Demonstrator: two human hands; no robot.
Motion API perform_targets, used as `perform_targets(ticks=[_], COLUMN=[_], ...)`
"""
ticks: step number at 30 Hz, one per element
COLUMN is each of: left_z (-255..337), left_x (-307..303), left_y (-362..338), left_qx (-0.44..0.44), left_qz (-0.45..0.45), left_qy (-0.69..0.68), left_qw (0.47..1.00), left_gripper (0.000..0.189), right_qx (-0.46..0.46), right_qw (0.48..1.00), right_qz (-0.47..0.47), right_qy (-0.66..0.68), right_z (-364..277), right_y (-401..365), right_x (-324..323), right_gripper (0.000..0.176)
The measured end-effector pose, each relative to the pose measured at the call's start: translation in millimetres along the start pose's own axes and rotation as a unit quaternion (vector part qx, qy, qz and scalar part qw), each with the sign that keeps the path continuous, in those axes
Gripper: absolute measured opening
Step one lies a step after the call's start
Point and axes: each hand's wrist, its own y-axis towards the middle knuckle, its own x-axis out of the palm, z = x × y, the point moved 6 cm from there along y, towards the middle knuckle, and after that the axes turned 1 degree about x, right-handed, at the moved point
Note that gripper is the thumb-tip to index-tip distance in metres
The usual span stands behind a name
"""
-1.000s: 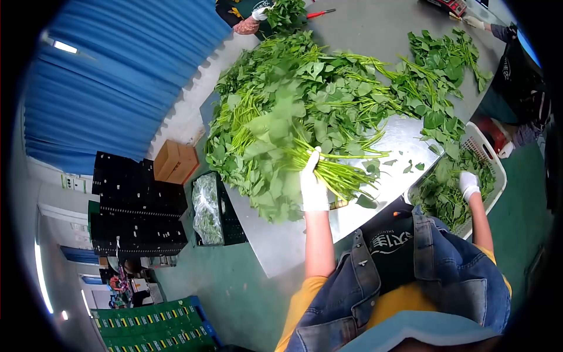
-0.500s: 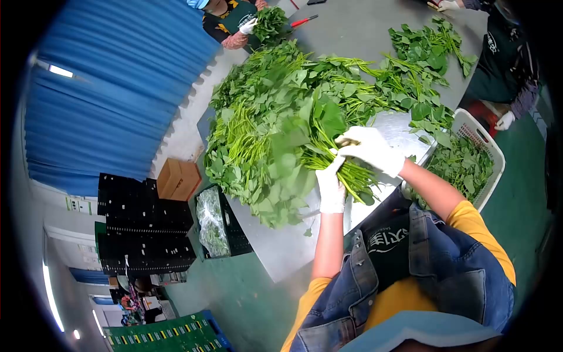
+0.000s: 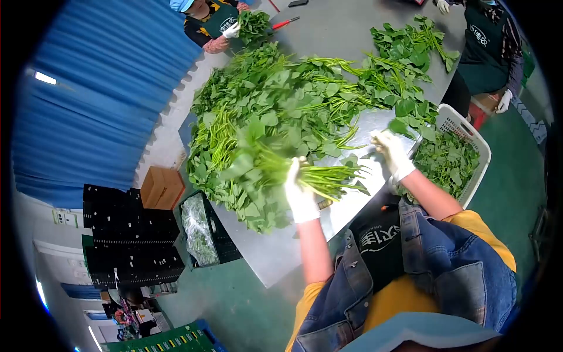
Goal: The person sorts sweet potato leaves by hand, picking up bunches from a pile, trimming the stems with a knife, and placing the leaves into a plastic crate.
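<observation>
Bunch of leafy greens [image 3: 275,167] lies nearly level just above the near edge of the tabletop [image 3: 275,246], cut stems pointing toward the right edge and leaves fanning toward the left. The left hand [image 3: 299,190], in a white glove, has its grip clamped round the stems where they gather. Its forearm rises straight from the person's body, wrist bent so the fingers wrap over the bunch from above. The right hand [image 3: 392,154], also gloved, is stretched out with the elbow bent, over the bare metal near the tabletop's right edge. Its fingers point away from the body toward some loose leaves, and whether that grip is apart or closed on a leaf cannot be told. Just beyond that hand, against the right edge, stands a white basket [image 3: 463,126] filled with loose leaves. Behind the bunch a large heap of greens [image 3: 281,100] covers the middle of the tabletop, with a smaller pile [image 3: 410,53] toward the far right. At the far edge a co-worker's gloved hand [image 3: 233,30] holds greens beside red-handled scissors [image 3: 285,22]. Another co-worker in a green apron [image 3: 484,44] stands at the right edge. On the floor by the left edge sits a black crate [image 3: 226,234].
</observation>
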Motion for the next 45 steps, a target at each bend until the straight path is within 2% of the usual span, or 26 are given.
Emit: perform_targets(ticks=[1,2,3,4,5,6,7,8,9,10,11,12,13,18,21,23,24,26,28,30,31,34,37,38,40,45], left_z=[12,24,32,36,36,35,35,35,35,36,39,44,46,53,57,61,62,64,62,60,60,57,50,45,37,14], left_x=[5,11,11,4,3,1,1,-3,-9,-12,-12,0,-7,-30,-36,-39,-39,-39,-49,-47,-45,-41,-37,-44,-44,-49], left_y=[-8,-16,-21,-18,-21,-25,-29,-29,-30,-30,-35,-47,-49,-71,-86,-91,-93,-97,-93,-92,-89,-83,-67,-60,-48,-15], left_qx=[0.017,0.035,0.052,0.095,0.087,0.078,0.065,0.066,0.069,0.073,0.080,0.127,0.136,0.149,0.171,0.173,0.174,0.200,0.184,0.152,0.154,0.139,0.116,0.099,0.083,0.013], left_qz=[0.015,0.031,0.022,0.034,0.034,0.035,0.039,0.040,0.045,0.049,0.045,0.054,0.069,0.148,0.197,0.218,0.220,0.229,0.209,0.231,0.228,0.200,0.172,0.166,0.122,0.026], left_qy=[-0.030,-0.059,-0.061,-0.041,-0.055,-0.070,-0.055,-0.057,-0.032,-0.006,-0.016,-0.026,-0.015,-0.036,-0.015,0.001,0.001,0.011,-0.013,-0.014,-0.019,-0.005,-0.060,-0.070,-0.086,-0.079], left_qw=[0.999,0.997,0.997,0.994,0.994,0.994,0.996,0.995,0.996,0.996,0.996,0.990,0.988,0.977,0.965,0.961,0.960,0.953,0.960,0.961,0.961,0.970,0.976,0.979,0.985,0.996], left_gripper=[0.023,0.025,0.026,0.025,0.026,0.028,0.032,0.032,0.034,0.037,0.042,0.044,0.045,0.044,0.042,0.020,0.020,0.017,0.015,0.014,0.014,0.016,0.033,0.036,0.037,0.036], right_qx=[0.002,0.115,0.220,0.221,0.223,0.215,0.263,0.227,0.146,0.063,-0.010,-0.018,-0.024,-0.125,-0.099,-0.147,-0.147,-0.210,-0.222,-0.258,-0.197,-0.037,0.115,0.111,0.086,0.073], right_qw=[1.000,0.958,0.831,0.832,0.926,0.969,0.932,0.968,0.979,0.986,0.976,0.984,0.950,0.862,0.827,0.775,0.775,0.645,0.663,0.733,0.797,0.902,0.922,0.923,0.908,0.916], right_qz=[0.003,-0.010,-0.019,-0.016,-0.059,-0.099,-0.132,-0.098,-0.136,-0.153,-0.175,-0.150,-0.115,-0.094,-0.119,-0.121,-0.124,-0.196,-0.158,-0.195,-0.211,-0.359,-0.366,-0.368,-0.411,-0.394], right_qy=[-0.004,0.264,0.510,0.509,0.299,0.073,0.210,0.036,-0.034,-0.039,-0.126,-0.093,-0.290,-0.483,-0.541,-0.603,-0.602,-0.708,-0.697,-0.599,-0.531,-0.236,-0.054,0.003,0.007,-0.011], right_z=[18,44,66,83,102,99,99,80,72,78,38,12,12,16,40,40,42,43,34,3,-14,-43,-49,-57,-61,-70], right_y=[8,17,21,30,41,44,45,51,67,94,97,101,130,209,238,240,243,241,228,197,183,136,91,74,51,16], right_x=[-28,-49,-54,-57,-59,-57,-41,-18,1,18,37,52,60,101,114,120,121,130,126,124,119,117,110,109,106,97], right_gripper=[0.019,0.025,0.032,0.032,0.036,0.040,0.047,0.048,0.049,0.048,0.048,0.049,0.050,0.052,0.052,0.042,0.042,0.027,0.018,0.017,0.019,0.017,0.020,0.022,0.024,0.024])
